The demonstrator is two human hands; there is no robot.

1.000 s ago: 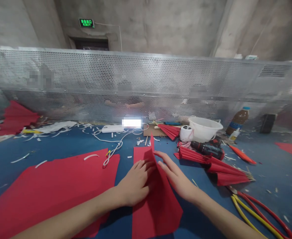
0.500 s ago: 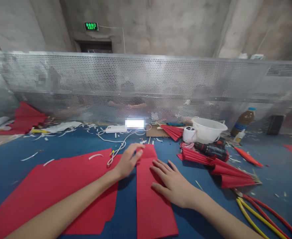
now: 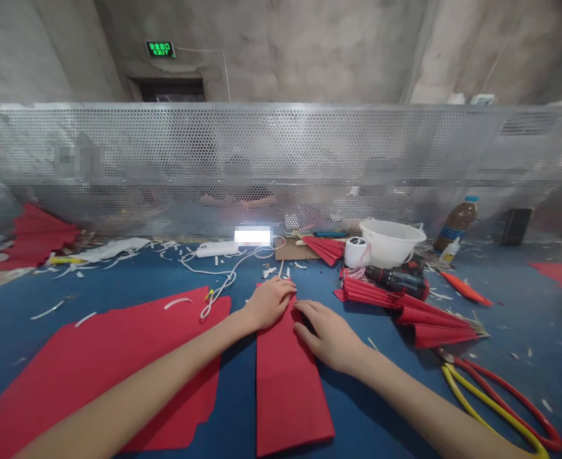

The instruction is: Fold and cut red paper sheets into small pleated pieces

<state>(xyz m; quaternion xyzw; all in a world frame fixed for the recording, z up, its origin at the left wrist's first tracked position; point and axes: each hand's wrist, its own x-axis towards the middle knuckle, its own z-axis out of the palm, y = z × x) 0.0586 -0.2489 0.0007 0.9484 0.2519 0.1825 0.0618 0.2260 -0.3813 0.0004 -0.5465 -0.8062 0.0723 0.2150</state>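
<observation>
A long folded red strip [image 3: 288, 389], paper or cloth, lies lengthwise in front of me on the blue tabletop. My left hand [image 3: 272, 302] is on its far end, fingers bent together over the far edge; the fingertips are partly hidden. Just right of it, my right hand [image 3: 329, 336] rests at the strip's right edge. Its fingertips touch the red surface, and the thumb stands apart from the curved fingers. Under my left forearm is a wide flat red sheet [image 3: 166, 370] with thin white scraps on it.
At right lie yellow-and-red-handled scissors [image 3: 495, 395], folded red pieces [image 3: 434, 322] and a cordless drill [image 3: 398, 280]. Behind them stand a white tub [image 3: 390, 242] and a brown bottle [image 3: 457, 223]. A white cable [image 3: 228, 280] runs left of centre. A perforated metal panel [image 3: 175, 153] bounds the far side.
My left hand has come down onto the strip's far end and its fingers have closed. My right hand's spread fingers have drawn in and shifted farther up the strip. The view has shifted slightly.
</observation>
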